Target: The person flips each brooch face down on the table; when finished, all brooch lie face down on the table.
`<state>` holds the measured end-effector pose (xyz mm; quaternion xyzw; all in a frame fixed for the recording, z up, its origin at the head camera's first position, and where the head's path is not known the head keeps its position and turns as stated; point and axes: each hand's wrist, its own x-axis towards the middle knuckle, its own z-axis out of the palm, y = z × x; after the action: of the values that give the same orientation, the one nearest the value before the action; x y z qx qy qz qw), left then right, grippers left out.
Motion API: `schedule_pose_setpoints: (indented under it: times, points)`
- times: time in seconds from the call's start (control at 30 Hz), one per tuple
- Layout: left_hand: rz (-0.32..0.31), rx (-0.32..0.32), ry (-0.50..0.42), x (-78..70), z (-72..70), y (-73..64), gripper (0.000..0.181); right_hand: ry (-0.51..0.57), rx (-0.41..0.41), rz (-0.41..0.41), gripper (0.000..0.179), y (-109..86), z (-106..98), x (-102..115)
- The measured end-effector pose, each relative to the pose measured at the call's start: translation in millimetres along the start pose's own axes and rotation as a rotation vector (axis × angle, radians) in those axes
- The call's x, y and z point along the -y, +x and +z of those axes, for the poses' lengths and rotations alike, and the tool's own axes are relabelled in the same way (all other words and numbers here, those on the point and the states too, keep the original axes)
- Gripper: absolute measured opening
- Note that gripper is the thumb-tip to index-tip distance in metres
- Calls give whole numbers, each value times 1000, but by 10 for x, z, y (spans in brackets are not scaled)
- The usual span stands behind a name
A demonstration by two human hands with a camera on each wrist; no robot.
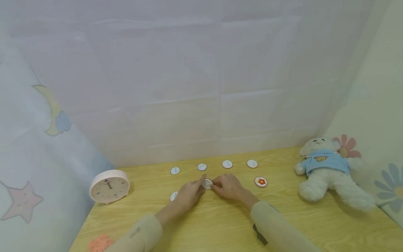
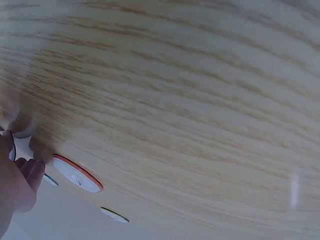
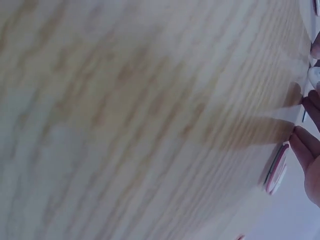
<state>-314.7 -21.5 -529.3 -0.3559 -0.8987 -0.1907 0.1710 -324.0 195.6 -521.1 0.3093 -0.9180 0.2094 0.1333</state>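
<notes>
Both hands meet at a small round white disc (image 1: pixel 207 183) with a dark rim, in the middle of the wooden table. My right hand (image 1: pixel 229 185) pinches the disc's right edge between thumb and forefinger. Along its left edge lies my left hand (image 1: pixel 190 192), forefinger stretched out beside the rim. The left wrist view shows part of the left hand (image 2: pixel 22 187) at its left edge, near a red-rimmed disc (image 2: pixel 79 175). In the right wrist view, fingers of the right hand (image 3: pixel 311 155) reach down to the tabletop, close to another red-rimmed disc (image 3: pixel 277 170).
Behind the hands is a row of white discs (image 1: pixel 227 164). Another disc (image 1: pixel 174 196) is partly hidden by the left hand. A flower-faced disc (image 1: pixel 260 181) lies to the right. A clock (image 1: pixel 109 186), a plush bear (image 1: pixel 324 164) and a fluffy orange thing (image 1: pixel 100 243) are around.
</notes>
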Motion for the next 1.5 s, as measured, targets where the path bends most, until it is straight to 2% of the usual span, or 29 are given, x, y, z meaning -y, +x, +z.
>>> schedule_pose_setpoints:
  times: [0.13,0.2,0.3,0.43,0.53,0.8,0.93,1.17,1.37,1.5]
  points:
    - [5,-7,12,-1,31,21,58,2,1,45,26,-17,12,21]
    - [-3,-11,22,-5,52,40,56,-16,-6,64,36,-22,23,26]
    - [-29,-1,25,-20,69,68,53,-44,-6,83,41,-20,32,29]
    - [-76,46,18,-38,64,92,52,-54,16,98,42,-12,28,26]
    - [-98,83,-9,-44,55,99,51,-26,30,73,41,-15,28,14]
    - [-77,169,-81,-59,25,139,36,49,107,68,41,-67,40,-44]
    - [-71,197,-63,-60,5,163,37,44,145,62,40,-72,37,-42]
    - [-84,303,-2,-80,-47,209,43,-20,181,60,40,-48,9,-2]
    - [-104,318,-27,-35,-69,198,44,-73,210,38,42,-32,-35,5]
    - [-78,303,-32,-10,-96,204,45,-57,189,9,42,-7,-174,-44]
